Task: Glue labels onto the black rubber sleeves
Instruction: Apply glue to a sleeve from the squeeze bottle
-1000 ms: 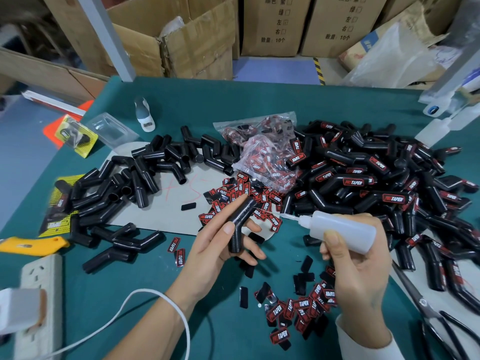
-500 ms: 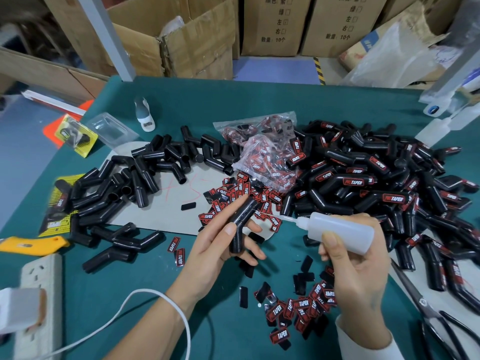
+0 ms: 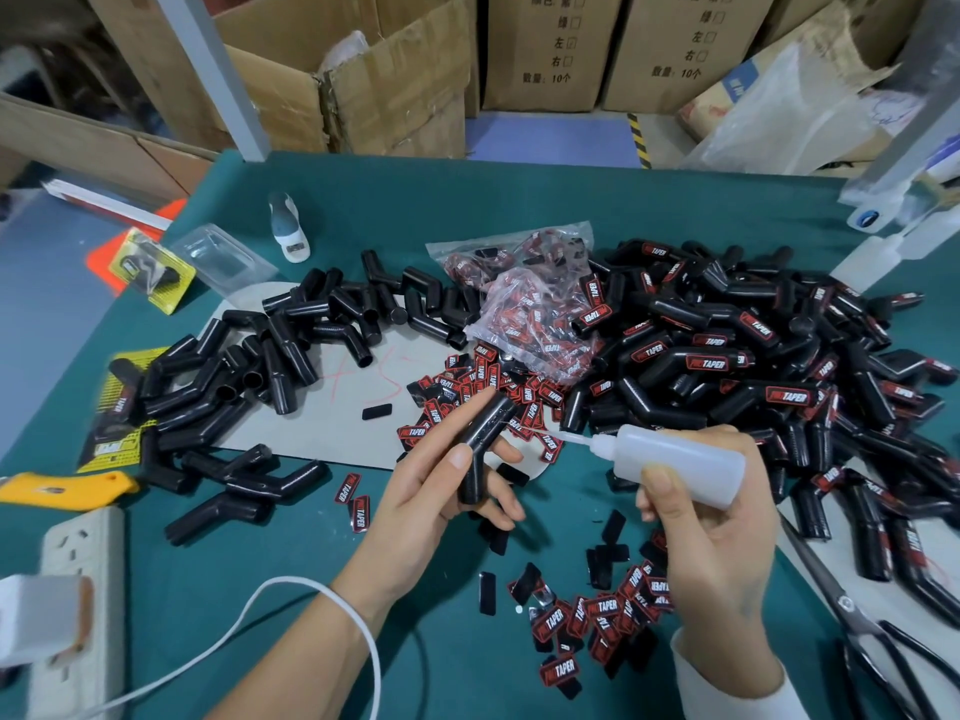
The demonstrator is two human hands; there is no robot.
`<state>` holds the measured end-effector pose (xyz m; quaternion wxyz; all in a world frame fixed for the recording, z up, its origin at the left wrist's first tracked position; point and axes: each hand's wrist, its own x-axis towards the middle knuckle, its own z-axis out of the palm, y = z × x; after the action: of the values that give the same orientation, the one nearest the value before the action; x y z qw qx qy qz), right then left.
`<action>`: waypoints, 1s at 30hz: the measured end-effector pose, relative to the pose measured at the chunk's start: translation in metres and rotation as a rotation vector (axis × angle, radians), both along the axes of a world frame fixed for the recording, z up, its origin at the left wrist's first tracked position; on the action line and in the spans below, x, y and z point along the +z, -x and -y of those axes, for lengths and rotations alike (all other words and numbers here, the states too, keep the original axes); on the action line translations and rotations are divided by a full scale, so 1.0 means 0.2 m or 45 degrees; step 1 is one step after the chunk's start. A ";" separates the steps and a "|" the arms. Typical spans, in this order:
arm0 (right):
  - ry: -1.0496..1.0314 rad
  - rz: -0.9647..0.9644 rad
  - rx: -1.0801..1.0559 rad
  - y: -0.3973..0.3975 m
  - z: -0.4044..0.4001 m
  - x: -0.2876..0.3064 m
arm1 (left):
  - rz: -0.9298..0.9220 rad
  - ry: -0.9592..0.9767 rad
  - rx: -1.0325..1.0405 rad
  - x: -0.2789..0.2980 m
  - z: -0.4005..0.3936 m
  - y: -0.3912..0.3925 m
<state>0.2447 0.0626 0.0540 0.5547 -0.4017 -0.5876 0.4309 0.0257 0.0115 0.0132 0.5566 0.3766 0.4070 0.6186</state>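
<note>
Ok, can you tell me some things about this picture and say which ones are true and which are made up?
1. The left hand holds a black rubber sleeve. True.
2. The right hand holds scissors. False: it holds a white glue bottle; the scissors lie on the table at the right.
3. The bottle's tip points toward the sleeve in the left hand. True.
4. The sleeves piled on the left all have red labels. False: those look plain; the labelled ones are piled on the right.
5. A yellow knife lies at the left edge. True.
</note>
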 end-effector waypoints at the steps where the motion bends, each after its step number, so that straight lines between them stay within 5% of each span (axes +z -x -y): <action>1: 0.005 -0.002 -0.005 0.00 0.00 0.00 | 0.002 0.001 0.000 0.00 0.00 0.00; 30: 0.002 0.019 0.019 0.00 0.00 0.00 | 0.023 0.005 0.008 0.01 0.00 0.00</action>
<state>0.2448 0.0627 0.0531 0.5467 -0.4010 -0.5945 0.4323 0.0264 0.0113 0.0144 0.5591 0.3687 0.4044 0.6228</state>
